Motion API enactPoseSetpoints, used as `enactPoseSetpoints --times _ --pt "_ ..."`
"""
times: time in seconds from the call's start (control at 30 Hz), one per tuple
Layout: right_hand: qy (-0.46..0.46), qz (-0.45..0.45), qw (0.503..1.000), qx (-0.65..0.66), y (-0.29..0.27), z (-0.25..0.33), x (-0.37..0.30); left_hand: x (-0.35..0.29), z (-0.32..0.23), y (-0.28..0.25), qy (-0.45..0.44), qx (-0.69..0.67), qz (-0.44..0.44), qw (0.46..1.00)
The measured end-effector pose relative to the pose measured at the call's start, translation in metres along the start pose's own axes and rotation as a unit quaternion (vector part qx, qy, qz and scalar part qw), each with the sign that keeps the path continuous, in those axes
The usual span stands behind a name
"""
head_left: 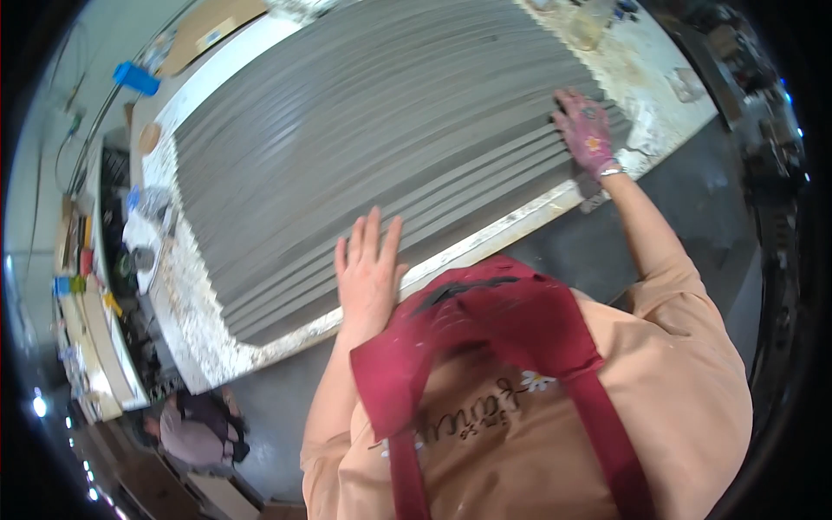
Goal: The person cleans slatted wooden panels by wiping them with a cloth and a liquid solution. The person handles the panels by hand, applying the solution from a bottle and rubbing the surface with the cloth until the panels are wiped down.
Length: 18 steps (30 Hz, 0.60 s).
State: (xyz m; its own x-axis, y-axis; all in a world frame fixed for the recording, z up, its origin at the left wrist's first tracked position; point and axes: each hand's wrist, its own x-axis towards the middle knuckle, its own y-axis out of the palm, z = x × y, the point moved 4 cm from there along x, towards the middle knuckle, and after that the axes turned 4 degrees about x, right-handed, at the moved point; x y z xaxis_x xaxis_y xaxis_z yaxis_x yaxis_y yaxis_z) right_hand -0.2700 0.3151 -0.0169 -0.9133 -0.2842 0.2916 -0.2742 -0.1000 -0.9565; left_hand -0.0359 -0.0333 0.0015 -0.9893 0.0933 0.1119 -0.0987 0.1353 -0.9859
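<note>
A wide layer of long, thin grey strips (pixel 373 113) lies side by side across the worktable (pixel 192 351). Several strips along the near edge sit slightly apart, with dark gaps between them. My bare left hand (pixel 368 277) rests flat on these near strips, left of the middle, its fingers stretched out. Farther right, my right hand (pixel 589 134) wears a pink flower-patterned glove and lies on the strips close to their right ends, fingers extended. Neither hand grips anything that I can see. The palms cover the strips beneath them.
A blue bottle (pixel 136 79) and a cardboard sheet (pixel 208 35) are at the far left. A clear container (pixel 591 26) stands at the far right corner. Crumpled clear plastic (pixel 154 204) lies by the left edge. Another person (pixel 192 429) is at the lower left.
</note>
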Motion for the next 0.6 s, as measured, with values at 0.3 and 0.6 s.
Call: enactPoseSetpoints --times 0.3,0.6 --pt "-0.069 -0.003 0.998 0.012 0.017 -0.028 0.006 -0.006 0.003 -0.001 0.017 -0.045 -0.018 0.999" --pt "-0.041 -0.001 0.999 0.034 0.018 -0.024 0.007 -0.007 0.004 -0.001 0.016 -0.067 -0.036 0.997"
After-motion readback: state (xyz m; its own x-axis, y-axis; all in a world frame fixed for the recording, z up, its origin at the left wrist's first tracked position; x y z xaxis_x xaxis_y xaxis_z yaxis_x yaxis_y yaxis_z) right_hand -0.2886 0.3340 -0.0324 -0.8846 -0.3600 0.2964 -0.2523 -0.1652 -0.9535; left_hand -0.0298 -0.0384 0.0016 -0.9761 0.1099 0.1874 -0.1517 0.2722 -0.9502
